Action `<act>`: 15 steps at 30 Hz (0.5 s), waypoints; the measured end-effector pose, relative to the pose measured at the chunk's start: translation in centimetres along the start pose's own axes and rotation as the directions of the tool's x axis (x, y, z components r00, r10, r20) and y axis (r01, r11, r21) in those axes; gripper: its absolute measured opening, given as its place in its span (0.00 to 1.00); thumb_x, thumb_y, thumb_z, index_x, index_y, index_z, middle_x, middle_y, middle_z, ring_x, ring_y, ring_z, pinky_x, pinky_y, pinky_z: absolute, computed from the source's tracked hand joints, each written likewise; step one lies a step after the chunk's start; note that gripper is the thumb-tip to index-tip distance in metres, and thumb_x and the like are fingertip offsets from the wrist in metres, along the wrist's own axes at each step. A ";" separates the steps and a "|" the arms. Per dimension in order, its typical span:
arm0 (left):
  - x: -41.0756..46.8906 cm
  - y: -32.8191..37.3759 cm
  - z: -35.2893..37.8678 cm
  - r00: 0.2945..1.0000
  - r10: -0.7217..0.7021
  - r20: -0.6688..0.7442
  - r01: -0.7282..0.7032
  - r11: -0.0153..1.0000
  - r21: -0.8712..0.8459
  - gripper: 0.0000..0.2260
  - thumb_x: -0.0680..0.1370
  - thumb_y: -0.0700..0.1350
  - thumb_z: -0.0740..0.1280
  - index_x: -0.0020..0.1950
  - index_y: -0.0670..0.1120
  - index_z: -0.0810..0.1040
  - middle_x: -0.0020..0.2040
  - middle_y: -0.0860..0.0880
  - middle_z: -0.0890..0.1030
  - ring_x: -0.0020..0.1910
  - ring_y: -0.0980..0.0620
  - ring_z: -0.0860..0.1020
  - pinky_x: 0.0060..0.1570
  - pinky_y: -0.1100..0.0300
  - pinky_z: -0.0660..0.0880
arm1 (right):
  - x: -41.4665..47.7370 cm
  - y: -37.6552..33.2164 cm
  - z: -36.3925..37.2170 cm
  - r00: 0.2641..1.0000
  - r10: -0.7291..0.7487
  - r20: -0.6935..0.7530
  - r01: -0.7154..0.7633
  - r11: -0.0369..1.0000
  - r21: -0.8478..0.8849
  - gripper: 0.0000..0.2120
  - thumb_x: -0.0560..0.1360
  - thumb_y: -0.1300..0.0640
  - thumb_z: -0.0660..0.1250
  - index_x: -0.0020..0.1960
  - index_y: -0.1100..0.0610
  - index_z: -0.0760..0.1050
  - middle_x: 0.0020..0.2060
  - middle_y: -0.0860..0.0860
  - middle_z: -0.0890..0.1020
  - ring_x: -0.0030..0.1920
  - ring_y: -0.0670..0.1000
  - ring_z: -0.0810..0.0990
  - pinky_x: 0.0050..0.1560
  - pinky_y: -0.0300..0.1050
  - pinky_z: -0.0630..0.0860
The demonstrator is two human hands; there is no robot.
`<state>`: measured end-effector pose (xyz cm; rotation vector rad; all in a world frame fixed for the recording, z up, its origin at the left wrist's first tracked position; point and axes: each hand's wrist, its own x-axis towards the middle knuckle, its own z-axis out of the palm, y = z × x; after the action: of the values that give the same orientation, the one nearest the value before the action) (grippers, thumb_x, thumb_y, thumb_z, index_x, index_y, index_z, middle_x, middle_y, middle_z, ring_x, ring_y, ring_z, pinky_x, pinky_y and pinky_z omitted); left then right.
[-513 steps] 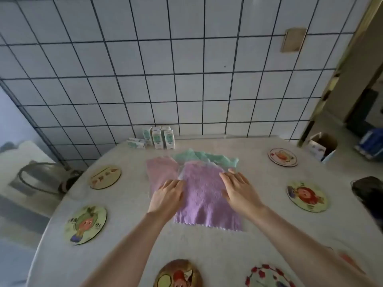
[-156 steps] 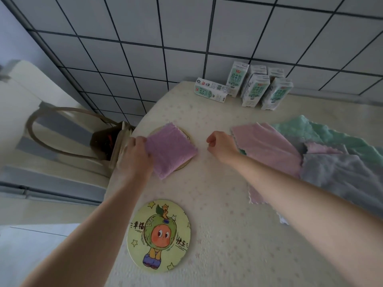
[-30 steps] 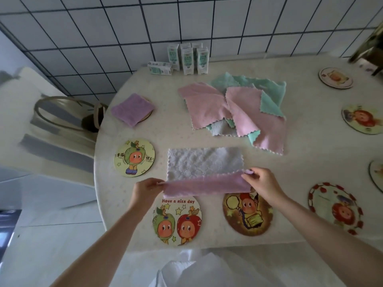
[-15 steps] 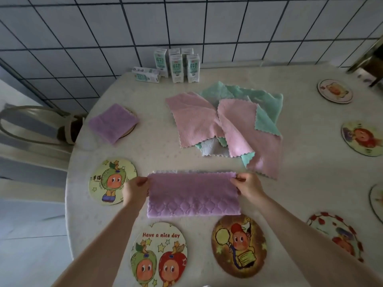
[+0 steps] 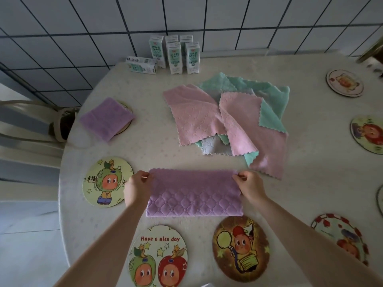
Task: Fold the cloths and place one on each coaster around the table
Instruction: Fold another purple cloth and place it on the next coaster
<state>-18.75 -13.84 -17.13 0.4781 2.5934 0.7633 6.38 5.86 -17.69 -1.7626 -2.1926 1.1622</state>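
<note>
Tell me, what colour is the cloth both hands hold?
The folded quilted cloth is purple, head view.

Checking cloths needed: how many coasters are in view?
8 coasters: one under the folded purple cloth at far left, one beside the left hand, two along the near edge, four down the right side, one cut by the frame. Others may lie outside view.

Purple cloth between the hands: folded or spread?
Folded in half: the purple cloth has a smooth fold on its near side; left hand and right hand pinch the scalloped far corners.
</note>
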 end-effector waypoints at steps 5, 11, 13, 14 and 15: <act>-0.4 0.2 0.0 0.994 0.078 -0.071 -0.072 0.994 0.077 0.09 0.77 0.46 0.67 0.51 0.41 0.79 0.42 0.46 0.84 0.35 0.47 0.79 0.33 0.59 0.75 | -0.1 0.0 0.2 0.996 -0.070 -0.054 0.067 0.996 -0.051 0.09 0.74 0.57 0.70 0.45 0.64 0.79 0.37 0.58 0.83 0.39 0.58 0.81 0.38 0.43 0.70; -4.7 -1.0 1.5 0.765 0.645 0.005 -0.632 0.748 0.205 0.12 0.76 0.35 0.65 0.59 0.43 0.76 0.56 0.47 0.79 0.55 0.51 0.77 0.55 0.52 0.77 | -3.8 -0.5 0.6 0.923 -0.382 -0.035 0.330 0.837 -0.437 0.22 0.74 0.60 0.67 0.65 0.66 0.67 0.55 0.59 0.77 0.52 0.57 0.79 0.47 0.47 0.80; -7.5 -1.8 2.7 0.658 0.740 0.141 -0.752 0.636 0.172 0.16 0.77 0.37 0.65 0.65 0.44 0.74 0.65 0.48 0.75 0.66 0.51 0.72 0.66 0.51 0.70 | -5.8 -0.4 1.0 0.854 -0.518 0.054 0.453 0.688 -0.566 0.28 0.72 0.62 0.69 0.69 0.65 0.65 0.62 0.59 0.74 0.60 0.58 0.75 0.55 0.51 0.78; -8.9 -2.3 3.3 0.612 0.761 0.214 -0.791 0.583 0.187 0.19 0.77 0.41 0.64 0.68 0.45 0.71 0.69 0.48 0.71 0.70 0.51 0.67 0.70 0.49 0.65 | -6.9 -0.3 1.5 0.806 -0.583 0.100 0.522 0.622 -0.584 0.28 0.71 0.64 0.68 0.70 0.65 0.66 0.63 0.59 0.74 0.62 0.59 0.74 0.58 0.53 0.77; -10.3 -2.8 3.8 0.572 0.767 0.292 -0.820 0.527 0.222 0.21 0.78 0.45 0.62 0.72 0.45 0.67 0.72 0.47 0.66 0.73 0.50 0.63 0.72 0.48 0.60 | -8.1 -0.1 2.1 0.748 -0.647 0.148 0.596 0.557 -0.578 0.27 0.71 0.66 0.65 0.69 0.65 0.67 0.64 0.59 0.74 0.63 0.59 0.74 0.59 0.55 0.75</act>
<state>-8.70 -18.70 -18.87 1.8590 2.2536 0.4670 7.86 -2.20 -16.11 -0.8865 -2.9500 0.2196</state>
